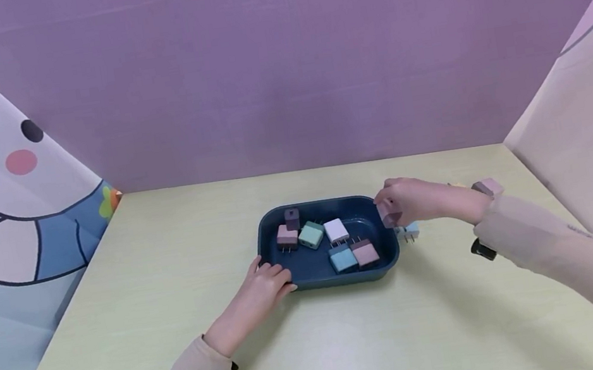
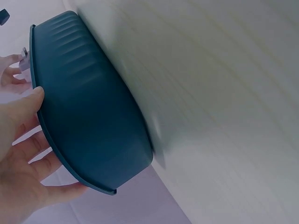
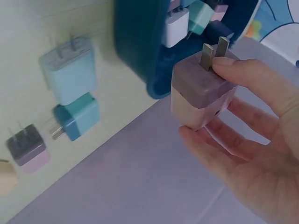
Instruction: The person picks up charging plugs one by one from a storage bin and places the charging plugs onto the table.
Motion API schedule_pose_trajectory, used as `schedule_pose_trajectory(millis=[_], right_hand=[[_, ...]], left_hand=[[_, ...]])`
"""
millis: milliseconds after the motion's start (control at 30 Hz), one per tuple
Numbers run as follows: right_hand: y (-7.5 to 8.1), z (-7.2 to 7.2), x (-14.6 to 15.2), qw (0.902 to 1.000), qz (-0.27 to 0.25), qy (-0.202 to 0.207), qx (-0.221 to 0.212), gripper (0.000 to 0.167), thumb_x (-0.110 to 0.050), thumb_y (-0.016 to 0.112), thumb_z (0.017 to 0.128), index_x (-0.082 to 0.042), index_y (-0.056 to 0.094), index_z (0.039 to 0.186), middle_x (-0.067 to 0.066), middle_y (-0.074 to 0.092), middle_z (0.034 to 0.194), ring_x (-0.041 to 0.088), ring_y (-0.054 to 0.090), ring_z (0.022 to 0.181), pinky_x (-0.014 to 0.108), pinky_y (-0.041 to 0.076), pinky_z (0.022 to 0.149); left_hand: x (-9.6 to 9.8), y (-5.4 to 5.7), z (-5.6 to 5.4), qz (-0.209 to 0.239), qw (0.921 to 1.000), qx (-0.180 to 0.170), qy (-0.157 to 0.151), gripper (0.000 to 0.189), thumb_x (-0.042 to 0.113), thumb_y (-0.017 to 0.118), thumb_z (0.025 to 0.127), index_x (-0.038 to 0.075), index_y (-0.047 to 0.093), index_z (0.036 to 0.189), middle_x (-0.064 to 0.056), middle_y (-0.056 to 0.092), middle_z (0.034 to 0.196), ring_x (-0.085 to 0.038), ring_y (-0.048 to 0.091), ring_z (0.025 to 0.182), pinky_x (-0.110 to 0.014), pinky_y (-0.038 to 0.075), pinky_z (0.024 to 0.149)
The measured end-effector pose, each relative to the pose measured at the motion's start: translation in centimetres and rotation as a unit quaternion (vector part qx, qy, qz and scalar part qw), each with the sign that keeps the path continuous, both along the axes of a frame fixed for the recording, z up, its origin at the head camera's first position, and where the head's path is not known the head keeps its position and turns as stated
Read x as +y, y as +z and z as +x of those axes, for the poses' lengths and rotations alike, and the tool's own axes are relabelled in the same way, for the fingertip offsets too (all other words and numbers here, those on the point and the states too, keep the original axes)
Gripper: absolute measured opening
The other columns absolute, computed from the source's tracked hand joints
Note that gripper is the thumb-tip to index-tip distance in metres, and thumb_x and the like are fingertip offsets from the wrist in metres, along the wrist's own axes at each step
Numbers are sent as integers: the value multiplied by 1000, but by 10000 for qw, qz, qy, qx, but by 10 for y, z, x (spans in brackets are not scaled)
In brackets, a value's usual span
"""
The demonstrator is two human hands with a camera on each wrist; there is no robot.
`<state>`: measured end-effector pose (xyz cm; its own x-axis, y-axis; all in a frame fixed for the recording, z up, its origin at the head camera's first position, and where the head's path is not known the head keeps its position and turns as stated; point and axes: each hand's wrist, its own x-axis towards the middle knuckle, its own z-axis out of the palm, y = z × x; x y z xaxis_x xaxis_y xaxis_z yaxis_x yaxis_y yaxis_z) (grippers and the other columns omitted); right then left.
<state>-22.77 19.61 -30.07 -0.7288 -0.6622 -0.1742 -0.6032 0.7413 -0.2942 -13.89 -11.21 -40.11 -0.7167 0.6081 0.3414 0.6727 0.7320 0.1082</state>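
A dark blue plastic tub (image 1: 310, 275) sits on the table with several plug-in chargers inside, among them a green charger (image 1: 312, 234), a white charger (image 1: 336, 230) and a blue charger (image 1: 343, 259). My left hand (image 1: 266, 283) grips the tub's near left rim, thumb on the outer side in the left wrist view. Over the tub's right end, my right hand (image 1: 414, 199) holds a pink and mauve charger (image 3: 198, 88) between thumb and fingers. Its two metal prongs point up beside the thumb in the right wrist view.
Right of the tub, more chargers stand on the table: a pale blue charger (image 3: 70, 70), a teal charger (image 3: 79, 116), a pink and dark charger (image 3: 30, 149) and a cream-coloured piece (image 3: 6, 177). A purple backdrop (image 1: 281, 85) rises behind the table.
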Motion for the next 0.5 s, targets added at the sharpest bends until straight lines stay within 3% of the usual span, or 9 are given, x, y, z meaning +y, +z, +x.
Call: schedule_pose_trajectory(millis=[500], right_hand=[[-10,-10,34,9998,-124,-100,133,43,12,65,60,9,58,103,11,53,84,18,49,69,34,47,63]], left_hand=[[0,0,1,35,10000,-33,-19,13,20,66,79,11,57,75,1,55,70,-17,54,69,-55,38,86]])
